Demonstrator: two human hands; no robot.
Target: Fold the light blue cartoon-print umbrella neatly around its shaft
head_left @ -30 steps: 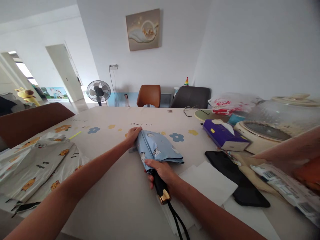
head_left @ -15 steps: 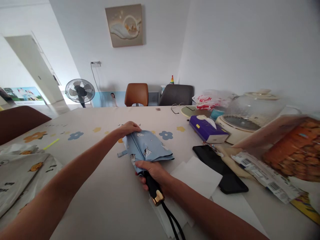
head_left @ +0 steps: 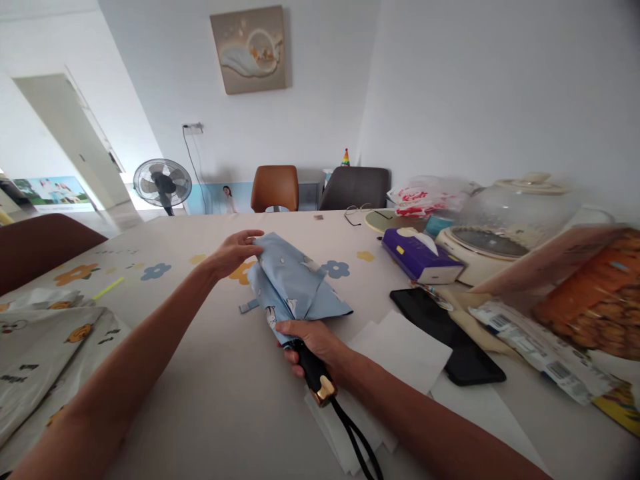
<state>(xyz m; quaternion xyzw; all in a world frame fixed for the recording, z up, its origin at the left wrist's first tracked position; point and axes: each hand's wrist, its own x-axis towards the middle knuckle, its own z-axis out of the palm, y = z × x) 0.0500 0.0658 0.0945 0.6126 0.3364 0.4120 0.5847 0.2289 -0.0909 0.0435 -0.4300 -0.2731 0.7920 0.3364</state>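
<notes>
A folded light-blue umbrella with small cartoon prints lies on the table's flowered cloth. My right hand is closed round its black handle, whose gold end cap and black wrist strap stick out toward me. My left hand rests at the umbrella's far tip, fingers partly spread and touching the fabric there. A small blue closing strap hangs out on the left side of the canopy.
White paper sheets and a black phone lie right of the umbrella. Further right are a purple tissue box, a glass-lidded cooker and snack packets. Printed bags sit at the left; chairs stand at the far edge.
My left hand has loosened from the umbrella's tip and shifted slightly left, its fingers now spread. The canopy fabric has puffed up. My right hand keeps its grip on the handle.
</notes>
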